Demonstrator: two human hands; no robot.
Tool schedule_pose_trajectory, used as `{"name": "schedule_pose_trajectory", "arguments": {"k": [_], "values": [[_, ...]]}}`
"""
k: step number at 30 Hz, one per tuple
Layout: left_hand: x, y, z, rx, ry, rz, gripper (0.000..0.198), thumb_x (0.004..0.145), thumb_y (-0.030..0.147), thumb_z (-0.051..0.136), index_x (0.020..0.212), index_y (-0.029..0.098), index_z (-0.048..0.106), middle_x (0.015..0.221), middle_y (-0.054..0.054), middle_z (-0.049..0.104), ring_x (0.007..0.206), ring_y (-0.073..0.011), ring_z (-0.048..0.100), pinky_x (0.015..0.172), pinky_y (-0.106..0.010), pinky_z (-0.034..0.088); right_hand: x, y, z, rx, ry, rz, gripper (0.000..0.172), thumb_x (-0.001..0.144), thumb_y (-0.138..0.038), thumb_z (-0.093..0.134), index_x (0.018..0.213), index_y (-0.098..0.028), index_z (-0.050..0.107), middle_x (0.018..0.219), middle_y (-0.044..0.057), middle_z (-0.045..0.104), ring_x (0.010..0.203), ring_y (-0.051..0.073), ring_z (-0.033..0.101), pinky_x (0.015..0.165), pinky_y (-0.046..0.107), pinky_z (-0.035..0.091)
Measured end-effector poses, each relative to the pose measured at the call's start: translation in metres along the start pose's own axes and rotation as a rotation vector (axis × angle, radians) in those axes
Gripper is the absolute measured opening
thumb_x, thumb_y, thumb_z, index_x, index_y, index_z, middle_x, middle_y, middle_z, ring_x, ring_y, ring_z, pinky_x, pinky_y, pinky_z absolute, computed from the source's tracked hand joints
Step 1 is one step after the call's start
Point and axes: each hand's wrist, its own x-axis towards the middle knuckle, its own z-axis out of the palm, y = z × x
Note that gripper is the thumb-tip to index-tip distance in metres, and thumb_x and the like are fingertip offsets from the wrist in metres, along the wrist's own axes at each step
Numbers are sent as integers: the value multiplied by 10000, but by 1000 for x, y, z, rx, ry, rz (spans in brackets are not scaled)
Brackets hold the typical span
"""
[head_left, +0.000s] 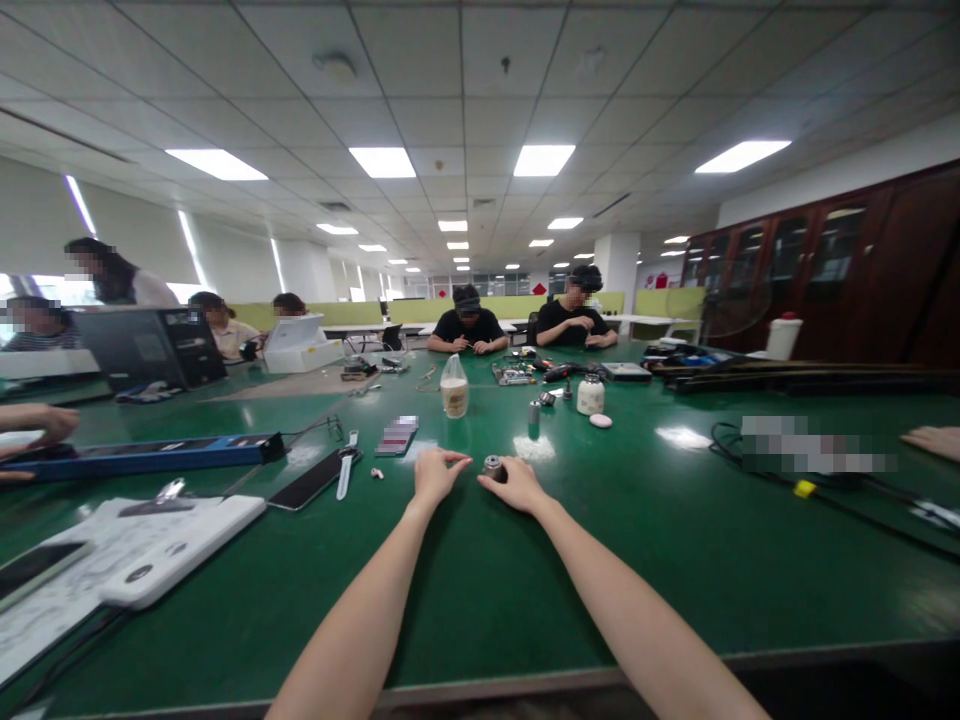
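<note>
Both my arms reach out over a green table [480, 580]. My right hand [517, 485] grips a small round metal part [493, 466] that rests on the table. My left hand [436, 472] hovers just left of that part, thumb and fingers pinched together; whether something tiny sits between them cannot be made out. A clear bottle with a pale filling [454, 386] stands just beyond my hands.
A wristwatch [346, 468], a dark phone [307, 483] and a pink-white phone [396, 436] lie to the left. A white jar [590, 394], its lid [600, 421] and a small cylinder [534, 412] sit right. Black cables [825, 495] run right. Other people sit around.
</note>
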Motion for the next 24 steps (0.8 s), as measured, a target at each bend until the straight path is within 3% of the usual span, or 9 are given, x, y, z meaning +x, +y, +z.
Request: {"name": "schedule_pose_trajectory", "arguments": {"k": [5, 9, 24], "values": [[4, 27, 10, -169, -23, 102, 250, 846, 378, 568, 908, 221, 753, 857, -37, 735, 751, -180, 623, 718, -272, 462, 1, 0, 1, -27, 13, -18, 396, 818, -536, 565, 976, -177, 625, 990, 85, 661, 970, 246, 564, 826, 348, 404], [-1, 39, 14, -279, -53, 174, 214, 861, 319, 551, 894, 206, 729, 852, -16, 737, 750, -151, 642, 718, -239, 475, 2, 1, 2, -43, 1, -31, 394, 822, -514, 567, 999, -166, 620, 995, 93, 665, 957, 254, 570, 802, 347, 409], [-7, 41, 11, -279, -92, 178, 200, 820, 308, 588, 904, 199, 733, 841, -21, 721, 761, -155, 638, 707, -248, 485, 4, 4, 3, -35, -12, -22, 405, 809, -485, 580, 1051, -161, 609, 1031, 106, 660, 989, 267, 571, 812, 354, 405]]}}
